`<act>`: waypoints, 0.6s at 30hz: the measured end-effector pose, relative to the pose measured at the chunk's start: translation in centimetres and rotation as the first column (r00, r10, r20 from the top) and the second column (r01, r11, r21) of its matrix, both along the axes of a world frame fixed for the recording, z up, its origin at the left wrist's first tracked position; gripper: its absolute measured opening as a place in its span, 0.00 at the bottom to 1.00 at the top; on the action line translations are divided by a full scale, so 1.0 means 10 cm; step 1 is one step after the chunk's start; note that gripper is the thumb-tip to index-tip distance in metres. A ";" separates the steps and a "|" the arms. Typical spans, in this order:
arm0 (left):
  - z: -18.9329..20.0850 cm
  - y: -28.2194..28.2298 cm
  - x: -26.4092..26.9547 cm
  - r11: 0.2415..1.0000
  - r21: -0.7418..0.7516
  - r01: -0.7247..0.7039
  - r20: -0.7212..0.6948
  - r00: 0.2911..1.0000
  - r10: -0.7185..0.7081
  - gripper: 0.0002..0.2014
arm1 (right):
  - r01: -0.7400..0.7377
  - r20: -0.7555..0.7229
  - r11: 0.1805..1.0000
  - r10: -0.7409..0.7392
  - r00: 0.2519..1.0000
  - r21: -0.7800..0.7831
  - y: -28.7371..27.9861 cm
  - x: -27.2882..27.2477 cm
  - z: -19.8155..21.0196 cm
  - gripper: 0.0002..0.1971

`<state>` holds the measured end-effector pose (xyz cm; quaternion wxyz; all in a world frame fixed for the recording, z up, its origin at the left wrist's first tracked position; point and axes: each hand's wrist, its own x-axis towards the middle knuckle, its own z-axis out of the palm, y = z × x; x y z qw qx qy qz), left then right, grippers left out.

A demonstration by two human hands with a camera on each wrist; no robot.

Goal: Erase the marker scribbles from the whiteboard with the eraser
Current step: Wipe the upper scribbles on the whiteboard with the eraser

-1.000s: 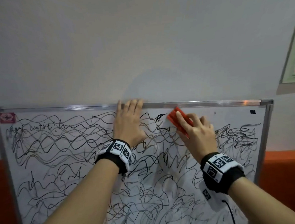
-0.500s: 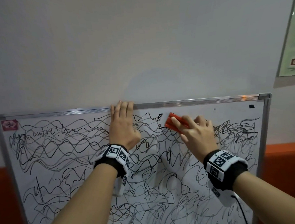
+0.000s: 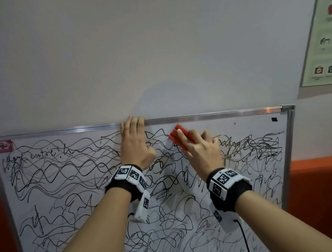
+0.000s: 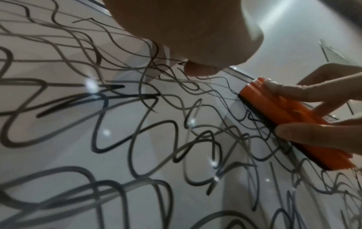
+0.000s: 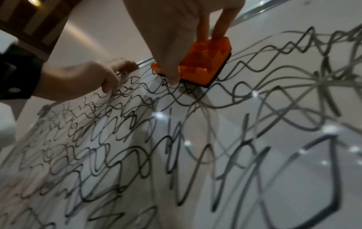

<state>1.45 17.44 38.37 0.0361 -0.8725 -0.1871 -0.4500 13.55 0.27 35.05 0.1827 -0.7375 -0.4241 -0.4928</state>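
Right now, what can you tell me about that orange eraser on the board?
The eraser is a small oblong block with a ribbed, orange, plastic-looking back and a thin black pad underneath. It lies flat, pad down, near the top edge of the whiteboard, set at a slant on black scribbles. The right hand grips it, with fingers on its back and the thumb at its side. The left hand rests on the board beside it, not touching it.
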 end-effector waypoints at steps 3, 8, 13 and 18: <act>0.01 0.05 -0.06 0.999 0.034 0.025 -0.014 1.000 -0.025 0.44 | 0.004 -0.001 1.000 -0.004 1.000 0.001 -0.06 0.06 0.01 0.35; 0.02 0.06 -0.04 1.000 0.018 0.016 -0.020 1.000 -0.015 0.44 | -0.022 -0.079 0.997 0.028 0.996 0.074 0.12 -0.13 -0.04 0.35; 0.10 0.22 -0.19 0.989 0.131 0.060 -0.155 0.987 -0.040 0.44 | 0.012 -0.108 0.994 0.000 0.994 0.107 -0.03 0.00 -0.02 0.35; 0.05 0.04 -0.07 1.000 0.022 0.014 -0.066 0.998 -0.013 0.46 | 0.018 -0.020 0.999 -0.018 1.000 0.029 -0.04 -0.03 -0.06 0.36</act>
